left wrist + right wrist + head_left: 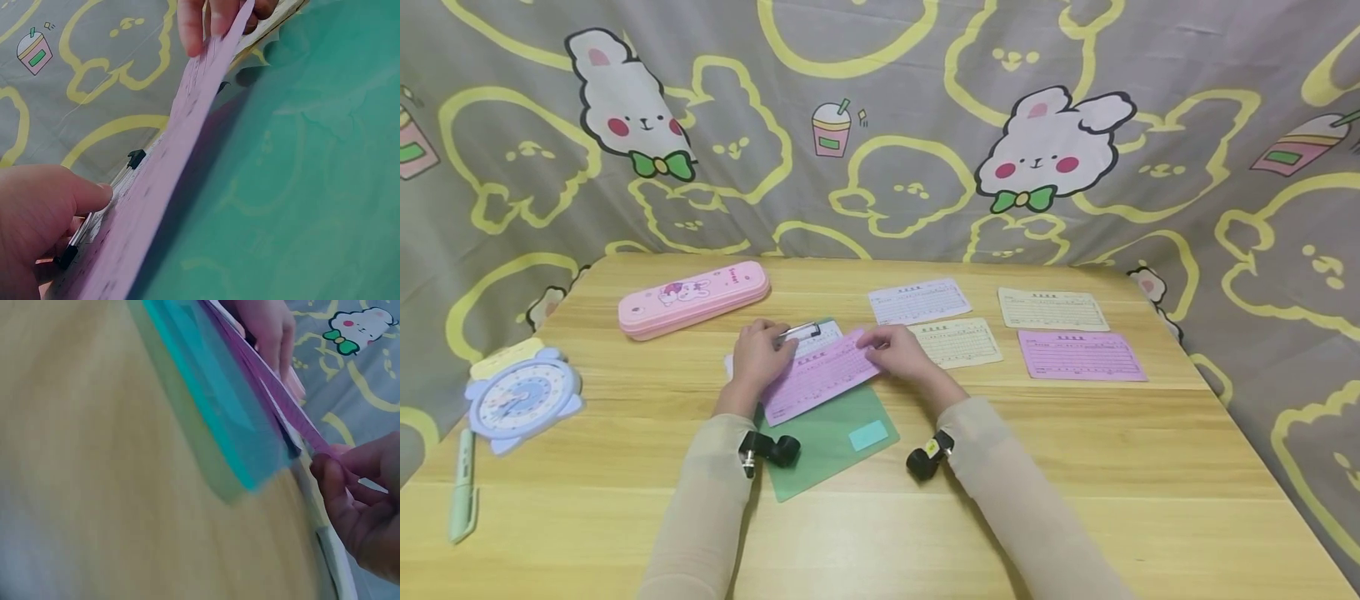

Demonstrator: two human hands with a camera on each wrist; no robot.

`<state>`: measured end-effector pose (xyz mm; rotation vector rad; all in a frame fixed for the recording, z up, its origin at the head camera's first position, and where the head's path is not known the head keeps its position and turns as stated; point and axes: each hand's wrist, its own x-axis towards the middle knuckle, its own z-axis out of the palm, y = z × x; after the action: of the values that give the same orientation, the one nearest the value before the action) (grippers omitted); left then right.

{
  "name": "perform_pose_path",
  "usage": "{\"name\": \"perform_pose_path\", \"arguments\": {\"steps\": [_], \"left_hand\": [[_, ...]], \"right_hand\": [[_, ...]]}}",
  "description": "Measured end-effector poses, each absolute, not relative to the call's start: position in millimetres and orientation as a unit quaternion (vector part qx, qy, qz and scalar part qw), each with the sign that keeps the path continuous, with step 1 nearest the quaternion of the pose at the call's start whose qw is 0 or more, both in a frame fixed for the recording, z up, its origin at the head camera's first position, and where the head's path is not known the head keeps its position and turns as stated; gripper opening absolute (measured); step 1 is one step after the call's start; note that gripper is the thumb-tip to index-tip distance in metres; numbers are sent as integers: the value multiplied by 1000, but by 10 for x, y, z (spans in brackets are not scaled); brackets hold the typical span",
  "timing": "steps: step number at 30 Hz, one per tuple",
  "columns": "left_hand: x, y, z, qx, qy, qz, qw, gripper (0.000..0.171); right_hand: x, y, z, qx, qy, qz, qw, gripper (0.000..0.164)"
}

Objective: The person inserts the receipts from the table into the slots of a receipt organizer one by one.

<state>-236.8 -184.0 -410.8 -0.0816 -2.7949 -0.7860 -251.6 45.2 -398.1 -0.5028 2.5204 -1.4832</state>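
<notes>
In the head view a green clipboard (pixel 831 457) lies tilted on the table, with a white printed slip (pixel 824 335) near its metal clip (pixel 800 331). My left hand (pixel 762 360) pinches the clip at the top edge; its thumb lies on the wire lever in the left wrist view. My right hand (pixel 898 350) pinches the upper right corner of a purple printed slip (pixel 820 377) between thumb and fingers. That slip slants across the clipboard, its right end raised off the board in the left wrist view. Part of the clip is hidden behind my left hand.
Right of my hands lie a white slip (pixel 919 302), two yellow slips (pixel 964 342) (pixel 1052 309) and another purple slip (pixel 1081 356). A pink pencil case (pixel 695 300) stands back left. Further left are a blue clock (pixel 523 398), a yellow slip (pixel 507 358) and a green marker (pixel 463 487).
</notes>
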Motion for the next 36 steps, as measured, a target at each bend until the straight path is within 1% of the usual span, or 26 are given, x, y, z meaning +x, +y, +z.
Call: {"name": "perform_pose_path", "arguments": {"steps": [4,12,16,20,23,30,36], "left_hand": [[-2371,-1840,-4103,-28,-957,-264,115,40],[-2387,-1843,-4102,-30,-959,-259,112,40],[-2388,-1835,-4110,-30,-959,-260,113,39],[-2379,-1818,-4108,-28,-958,-261,111,39],[-2372,-1806,-4100,-26,-959,-262,106,39],[-2363,-1813,-4093,-30,-961,-257,102,40],[-2363,-1833,-4097,-33,-961,-255,104,40]], "right_hand": [[-2505,351,-3989,-147,846,-503,96,16],[-2483,208,-3946,-119,834,-518,150,29],[-2490,178,-3938,-108,837,-512,162,27],[-2493,172,-3974,-89,832,-523,162,17],[-2494,170,-4004,-81,826,-535,155,15],[-2488,157,-4025,-76,795,-579,162,23],[-2494,126,-4021,-82,796,-577,165,24]]}}
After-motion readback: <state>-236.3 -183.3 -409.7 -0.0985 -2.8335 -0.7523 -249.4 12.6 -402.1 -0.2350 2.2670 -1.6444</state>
